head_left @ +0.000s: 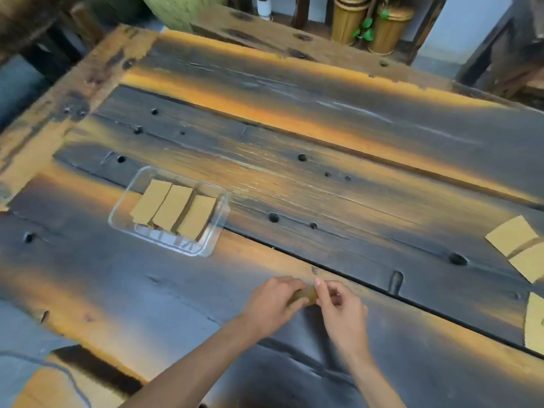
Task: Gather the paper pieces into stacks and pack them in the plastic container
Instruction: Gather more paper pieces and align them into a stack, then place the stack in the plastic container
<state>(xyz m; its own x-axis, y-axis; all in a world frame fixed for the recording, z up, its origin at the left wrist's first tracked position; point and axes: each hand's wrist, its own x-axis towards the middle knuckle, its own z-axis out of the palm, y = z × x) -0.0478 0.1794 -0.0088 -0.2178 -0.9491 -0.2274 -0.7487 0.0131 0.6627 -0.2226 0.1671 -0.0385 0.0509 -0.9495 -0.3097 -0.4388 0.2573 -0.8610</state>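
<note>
Both hands meet low at the near middle of the wooden table [294, 142]. Left hand [272, 301] has fingers curled over one end of a small stack of tan paper pieces [303, 296]; right hand [338, 304] pinches the other end between thumb and forefinger, the remaining fingers loosely curled. Stack sits at or just off the table surface; cannot tell which through the blur.

Handling, as I judge it: the pieces look thin, light and card-like, stiff enough to keep flat but apt to fan out or slide over one another. Best held by the short ends or pinched across the whole thickness, edges squared first against the table.

Clear plastic container [117, 213] stands to the left and farther back, well apart from the hands. Three stacks [173, 209] already lie in it side by side, leaning and overlapping, filling most of the width. Little room shows at the right wall; a new stack may have to go on top or be wedged in.

More loose pieces [512, 240] lie at the far right edge of the table, with another piece [535, 322] nearer, cut off by the frame.

Path from hands to container is bare wood with knot holes [273, 217] and a plank seam. Bamboo bins [350, 19] and a potted plant [365, 29] stand beyond the table.
</note>
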